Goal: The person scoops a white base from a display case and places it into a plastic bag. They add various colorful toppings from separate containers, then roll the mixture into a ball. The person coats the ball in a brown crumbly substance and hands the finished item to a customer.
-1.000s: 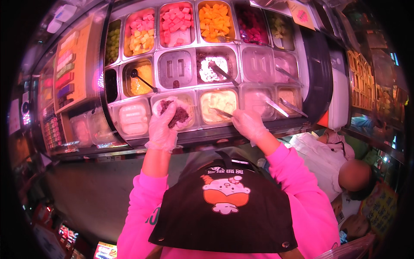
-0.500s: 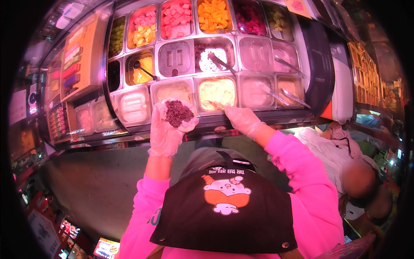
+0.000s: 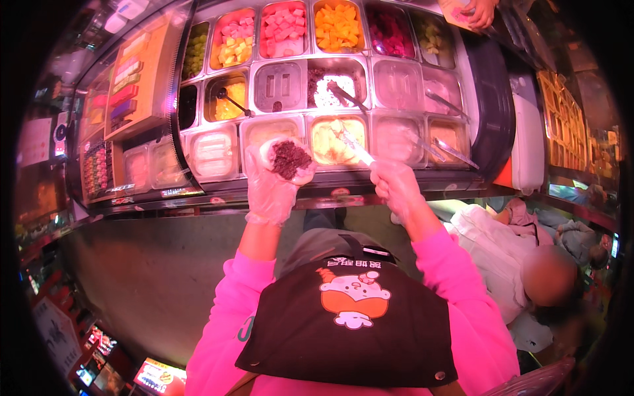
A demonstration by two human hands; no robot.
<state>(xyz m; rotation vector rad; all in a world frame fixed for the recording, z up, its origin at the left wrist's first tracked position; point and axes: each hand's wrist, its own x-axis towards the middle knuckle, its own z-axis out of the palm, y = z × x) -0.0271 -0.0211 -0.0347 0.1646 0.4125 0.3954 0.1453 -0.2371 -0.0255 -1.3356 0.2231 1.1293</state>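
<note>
A pale, round wrapper (image 3: pixel 306 174) with a dark purple, grainy filling (image 3: pixel 290 160) heaped on it lies in my left hand (image 3: pixel 271 198). That hand wears a clear plastic glove and its fingers curl round the wrapper from below. It is just in front of the middle of the front row of metal tubs. My right hand (image 3: pixel 397 188) is closed on the handle of a spatula (image 3: pixel 358 148). The spatula's tip, with pale cream on it, is over the tub of yellowish cream (image 3: pixel 329 149); whether it touches the cream, I cannot tell.
Fruit-filled tubs, including mango cubes (image 3: pixel 337 26) and pink cubes (image 3: pixel 282 32), stand at the back. A spoon (image 3: pixel 346 96) rests in the middle row; metal utensils (image 3: pixel 456 154) lie front right. Another person's hand (image 3: pixel 481 13) is at top right; a person in white (image 3: pixel 485 241) is at right.
My right hand has risen and turned, bringing the spatula with cream into plain sight. The whole view has shifted slightly. Another person's hand has appeared at the top right.
</note>
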